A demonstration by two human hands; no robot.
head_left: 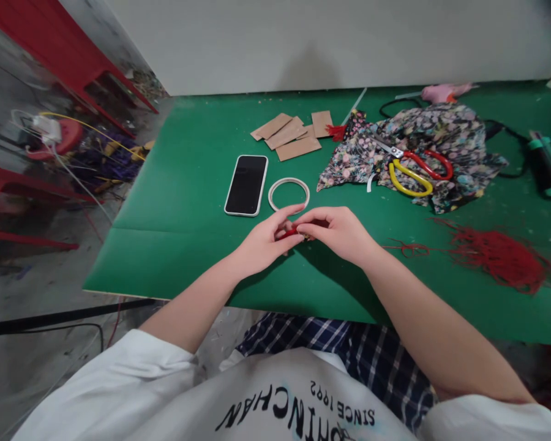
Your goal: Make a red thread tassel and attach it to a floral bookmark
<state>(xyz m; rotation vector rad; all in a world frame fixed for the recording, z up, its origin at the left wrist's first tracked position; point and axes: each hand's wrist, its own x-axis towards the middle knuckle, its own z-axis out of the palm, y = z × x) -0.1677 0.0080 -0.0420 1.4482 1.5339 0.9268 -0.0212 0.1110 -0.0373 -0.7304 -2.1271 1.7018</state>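
Observation:
Over the front half of the green table, my left hand (pixel 264 242) and my right hand (pixel 335 229) meet fingertip to fingertip. Both pinch a small red item (pixel 288 233) that looks like cord or folded material; the fingers cover most of it, so its kind is unclear. A small gold-coloured bit shows under my right fingers. Just beyond the hands lies a roll of white tape (pixel 272 195), flat on the table. A phone (pixel 247 185) with a dark screen rests to its left. Right of my right forearm, a tangle of red thread (pixel 505 257) is spread out.
Brown cardboard pieces (pixel 298 144) lie at the back. Scissors (pixel 411 165) with red and yellow handles sit on crumpled floral fabric (pixel 349 159). A pink glue gun (pixel 445 93) and a black-and-green tool (pixel 546 165) are at the right. A white wall (pixel 239 43) bounds the table (pixel 174 184).

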